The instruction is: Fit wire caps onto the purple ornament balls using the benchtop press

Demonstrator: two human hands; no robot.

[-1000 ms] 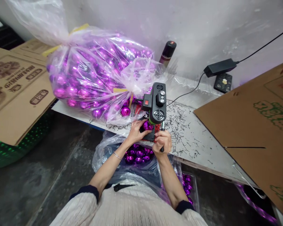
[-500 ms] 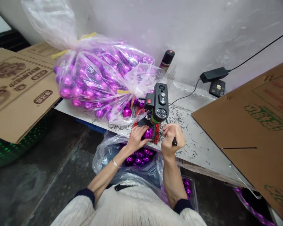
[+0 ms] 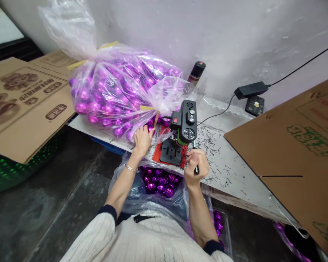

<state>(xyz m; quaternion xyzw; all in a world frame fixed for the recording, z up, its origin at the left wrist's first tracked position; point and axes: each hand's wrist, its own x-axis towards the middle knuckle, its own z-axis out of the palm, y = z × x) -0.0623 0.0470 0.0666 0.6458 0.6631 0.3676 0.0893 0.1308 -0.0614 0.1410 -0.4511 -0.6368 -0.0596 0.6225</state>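
My left hand (image 3: 142, 140) is at the mouth of a clear plastic bag (image 3: 120, 87) full of shiny purple balls. Its fingertips and thumb close around a purple ball (image 3: 152, 129), which they partly hide. My right hand (image 3: 197, 165) is wrapped round the black-gripped lever (image 3: 196, 170) of a small bench drill press (image 3: 188, 120). The machine has a red switch and a slotted black base plate (image 3: 171, 153) with no ball on it. A red mat (image 3: 157, 154) lies beneath the plate.
More purple balls (image 3: 160, 182) lie in an open plastic-lined container below the table edge. Black shavings litter the white tabletop (image 3: 221, 160). Cardboard boxes (image 3: 287, 153) flank both sides. A dark can (image 3: 196, 72) and a power adapter (image 3: 251, 90) are at the back.
My left hand has moved from the base plate leftward and up to the bag; the ball it held there is gone from the plate. My right hand stays on the lever, slightly lower.
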